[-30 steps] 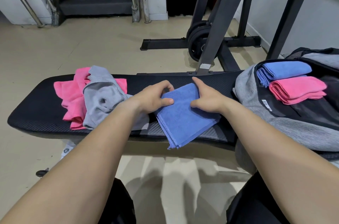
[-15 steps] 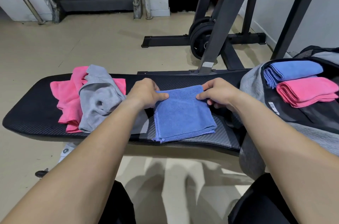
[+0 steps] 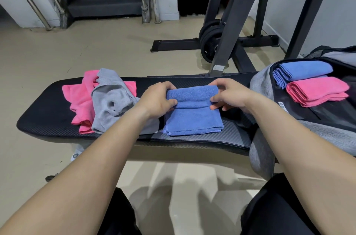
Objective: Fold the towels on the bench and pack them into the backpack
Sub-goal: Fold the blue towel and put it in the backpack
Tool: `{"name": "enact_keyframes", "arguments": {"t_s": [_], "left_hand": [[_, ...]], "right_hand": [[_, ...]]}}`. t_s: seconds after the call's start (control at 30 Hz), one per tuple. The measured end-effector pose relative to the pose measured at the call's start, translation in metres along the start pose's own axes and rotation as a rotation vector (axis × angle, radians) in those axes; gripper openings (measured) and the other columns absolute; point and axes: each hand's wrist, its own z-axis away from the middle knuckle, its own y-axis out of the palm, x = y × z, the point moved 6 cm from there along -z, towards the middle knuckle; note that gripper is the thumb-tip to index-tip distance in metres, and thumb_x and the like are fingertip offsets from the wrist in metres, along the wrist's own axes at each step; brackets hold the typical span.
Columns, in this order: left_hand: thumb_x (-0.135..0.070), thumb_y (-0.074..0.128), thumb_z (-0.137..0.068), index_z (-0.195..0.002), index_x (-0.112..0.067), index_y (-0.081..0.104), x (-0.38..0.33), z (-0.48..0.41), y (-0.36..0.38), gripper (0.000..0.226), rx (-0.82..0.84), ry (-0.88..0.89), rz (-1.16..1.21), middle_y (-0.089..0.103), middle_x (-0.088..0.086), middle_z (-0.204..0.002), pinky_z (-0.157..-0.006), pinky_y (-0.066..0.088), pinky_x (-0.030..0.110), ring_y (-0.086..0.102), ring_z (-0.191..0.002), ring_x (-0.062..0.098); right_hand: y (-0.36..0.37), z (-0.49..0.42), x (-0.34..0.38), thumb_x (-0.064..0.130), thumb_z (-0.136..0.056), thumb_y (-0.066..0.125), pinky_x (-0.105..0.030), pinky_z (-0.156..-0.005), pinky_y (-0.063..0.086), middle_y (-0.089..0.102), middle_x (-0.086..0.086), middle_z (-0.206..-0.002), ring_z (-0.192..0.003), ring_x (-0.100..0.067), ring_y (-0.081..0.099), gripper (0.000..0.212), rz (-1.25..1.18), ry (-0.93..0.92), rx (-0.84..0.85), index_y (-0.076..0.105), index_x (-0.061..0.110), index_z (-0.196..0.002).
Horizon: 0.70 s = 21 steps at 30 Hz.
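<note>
Pinching the blue towel point(image 3: 192, 119) are left hand point(image 3: 157, 100) and right hand point(image 3: 229, 94).

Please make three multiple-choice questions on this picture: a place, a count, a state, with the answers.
1. Where is the grey towel? A. on the floor B. over the pink towel on the bench C. on the stairs
2. Folded towels in the backpack? A. one B. two C. four
3. The blue towel on the bench is: A. untouched B. hanging C. pinched by both hands
Answers: B, grey overlaps pink; B, a folded blue towel and a folded pink towel; C, left hand and right hand grip its fold.
</note>
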Motion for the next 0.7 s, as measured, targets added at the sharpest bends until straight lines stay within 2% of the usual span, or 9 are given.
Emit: {"name": "enact_keyframes", "arguments": {"t_s": [0.1, 0.17, 0.23, 0.3, 0.4, 0.5, 0.6, 0.63, 0.7], "left_hand": [[-0.021, 0.072, -0.084, -0.097, -0.026, 0.059, -0.002, 0.004, -0.003, 0.02, 0.009, 0.069, -0.079, 0.066, 0.002, -0.103, -0.089, 0.05, 0.038, 0.063, -0.094, 0.021], [-0.021, 0.072, -0.085, -0.095, -0.027, 0.057, -0.003, 0.009, -0.002, 0.019, 0.019, 0.118, -0.109, 0.062, 0.0, -0.105, -0.087, 0.046, 0.036, 0.058, -0.096, 0.019], [-0.022, 0.073, -0.085, -0.09, -0.031, 0.054, -0.002, 0.015, -0.001, 0.021, 0.026, 0.16, -0.112, 0.059, -0.002, -0.102, -0.085, 0.045, 0.033, 0.057, -0.095, 0.016], [-0.023, 0.076, -0.083, -0.085, -0.034, 0.052, 0.002, 0.022, -0.001, 0.026, 0.038, 0.183, -0.102, 0.057, -0.004, -0.099, -0.082, 0.043, 0.031, 0.055, -0.091, 0.012], [-0.026, 0.079, -0.081, -0.082, -0.035, 0.05, 0.006, 0.034, 0.002, 0.03, 0.043, 0.222, -0.112, 0.053, -0.007, -0.096, -0.08, 0.042, 0.032, 0.053, -0.087, 0.009], [-0.028, 0.078, -0.082, -0.088, -0.033, 0.049, 0.008, 0.045, 0.009, 0.03, 0.021, 0.247, -0.149, 0.049, -0.009, -0.099, -0.073, 0.037, 0.031, 0.051, -0.084, 0.013], [-0.03, 0.077, -0.082, -0.091, -0.034, 0.047, 0.006, 0.053, 0.013, 0.031, -0.004, 0.28, -0.202, 0.047, -0.011, -0.104, -0.067, 0.03, 0.029, 0.049, -0.081, 0.013], [-0.03, 0.077, -0.082, -0.091, -0.035, 0.047, 0.005, 0.055, 0.014, 0.031, -0.007, 0.29, -0.214, 0.046, -0.012, -0.104, -0.067, 0.03, 0.028, 0.049, -0.078, 0.012], [-0.032, 0.075, -0.082, -0.091, -0.038, 0.046, 0.005, 0.057, 0.019, 0.032, -0.006, 0.295, -0.241, 0.044, -0.014, -0.105, -0.066, 0.034, 0.029, 0.05, -0.074, 0.012]], "right_hand": [[0.0, 0.003, 0.0, -0.009, -0.093, 0.058, -0.031, -0.062, 0.057, 0.066, -0.014, -0.096, -0.084, -0.029, 0.072, 0.025, -0.027, -0.038, 0.023, 0.058, 0.014, -0.101], [0.0, 0.005, -0.003, -0.011, -0.092, 0.057, -0.038, -0.078, 0.06, 0.066, -0.015, -0.098, -0.087, -0.028, 0.072, 0.023, -0.026, -0.056, 0.038, 0.058, 0.01, -0.101], [0.0, 0.009, -0.005, -0.012, -0.091, 0.059, -0.042, -0.087, 0.06, 0.065, -0.014, -0.102, -0.088, -0.026, 0.071, 0.022, -0.005, -0.083, 0.04, 0.059, 0.008, -0.101], [0.001, 0.015, -0.005, -0.013, -0.088, 0.061, -0.039, -0.086, 0.06, 0.064, -0.009, -0.102, -0.086, -0.021, 0.068, 0.025, 0.05, -0.131, 0.033, 0.061, 0.011, -0.094], [0.002, 0.024, -0.006, -0.012, -0.081, 0.064, -0.028, -0.071, 0.054, 0.065, -0.008, -0.103, -0.074, -0.015, 0.063, 0.029, 0.143, -0.186, 0.026, 0.063, 0.015, -0.088], [0.004, 0.028, -0.01, -0.009, -0.08, 0.061, -0.034, -0.074, 0.054, 0.067, -0.011, -0.104, -0.072, -0.016, 0.061, 0.023, 0.137, -0.192, 0.044, 0.066, 0.011, -0.091], [0.006, 0.031, -0.014, 0.008, -0.091, 0.059, -0.04, -0.091, 0.056, 0.066, 0.001, -0.087, -0.068, -0.004, 0.058, 0.009, 0.013, -0.132, 0.05, 0.067, 0.005, -0.088], [0.006, 0.03, -0.015, 0.019, -0.094, 0.059, -0.039, -0.09, 0.056, 0.065, 0.001, -0.086, -0.065, -0.003, 0.054, 0.018, 0.004, -0.117, 0.021, 0.068, 0.008, -0.084], [0.005, 0.029, -0.013, 0.044, -0.096, 0.059, -0.036, -0.076, 0.053, 0.06, -0.001, -0.078, -0.063, -0.007, 0.048, 0.041, 0.134, -0.163, -0.09, 0.067, 0.013, -0.071]]}}
